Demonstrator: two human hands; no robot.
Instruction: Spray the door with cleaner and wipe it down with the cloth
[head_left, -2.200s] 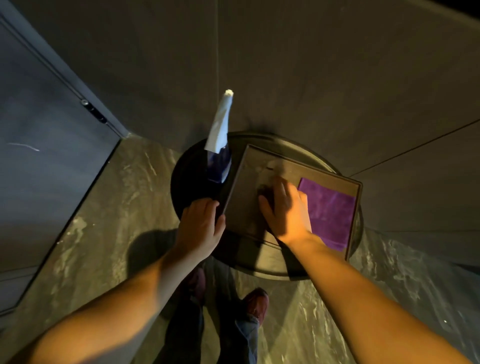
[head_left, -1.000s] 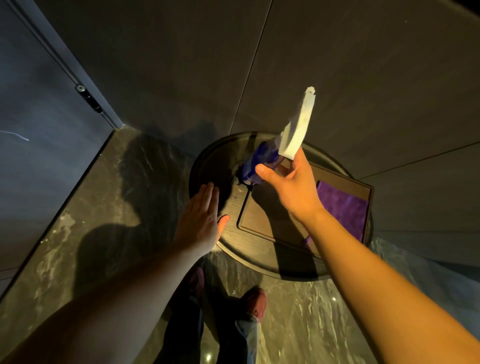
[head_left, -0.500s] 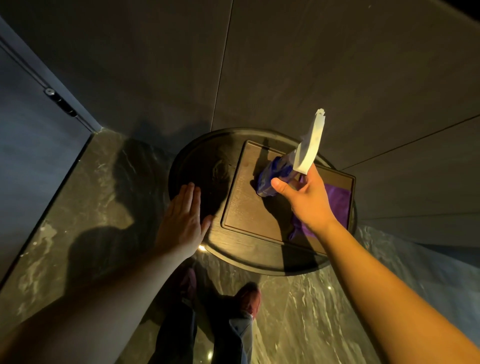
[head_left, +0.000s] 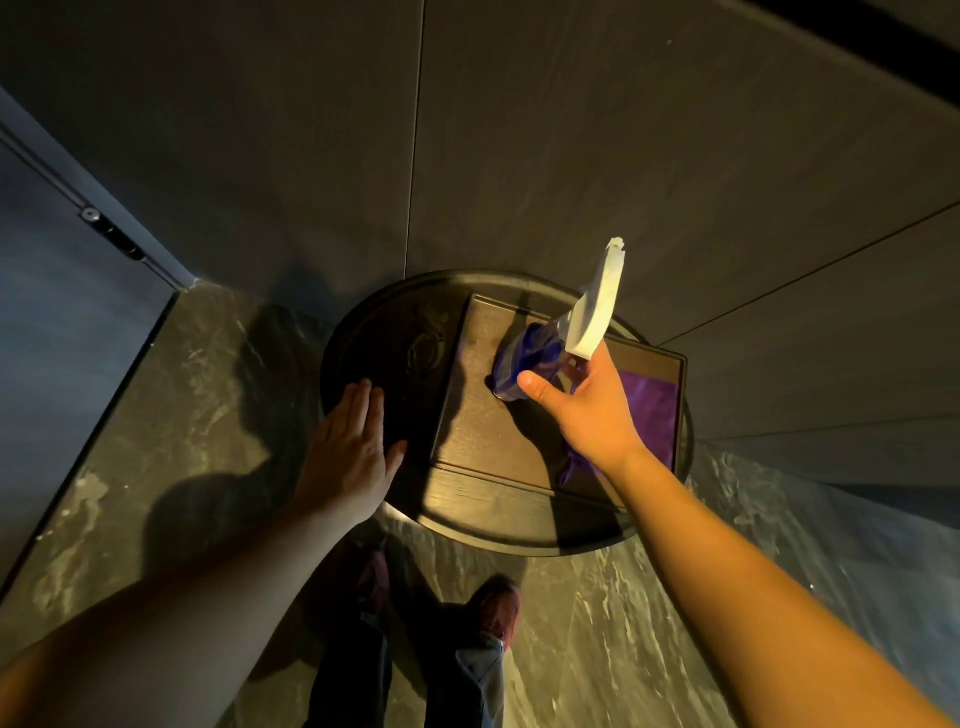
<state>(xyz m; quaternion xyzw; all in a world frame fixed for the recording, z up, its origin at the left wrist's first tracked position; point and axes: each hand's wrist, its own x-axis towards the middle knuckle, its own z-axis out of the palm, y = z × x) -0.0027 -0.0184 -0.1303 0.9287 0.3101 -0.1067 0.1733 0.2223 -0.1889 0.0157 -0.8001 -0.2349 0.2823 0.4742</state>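
Overhead, a round dark table (head_left: 467, 525) with a raised rim is seen standing on a polished, veined marble floor (head_left: 171, 415), pushed against matte, finely grained wall panels (head_left: 571, 156). On the table a rectangular wooden tray (head_left: 483, 415) with visible grain and a shallow lip is set. A spray bottle (head_left: 545, 353) of translucent blue plastic, topped by a white tapered trigger head, is gripped around its neck by the right hand (head_left: 587, 410), fingers curled closed and thumb extended along the body; the bottle is tilted, its base just above or on the tray, which cannot be told. A soft purple cloth (head_left: 652, 410) is laid flat in the tray's right part, partly hidden behind the wrist. The left hand (head_left: 353, 447) is spread flat, palm down, on the table's left edge, nothing being held. A smooth bluish door (head_left: 52, 312) with a metal hinge is seen at far left.
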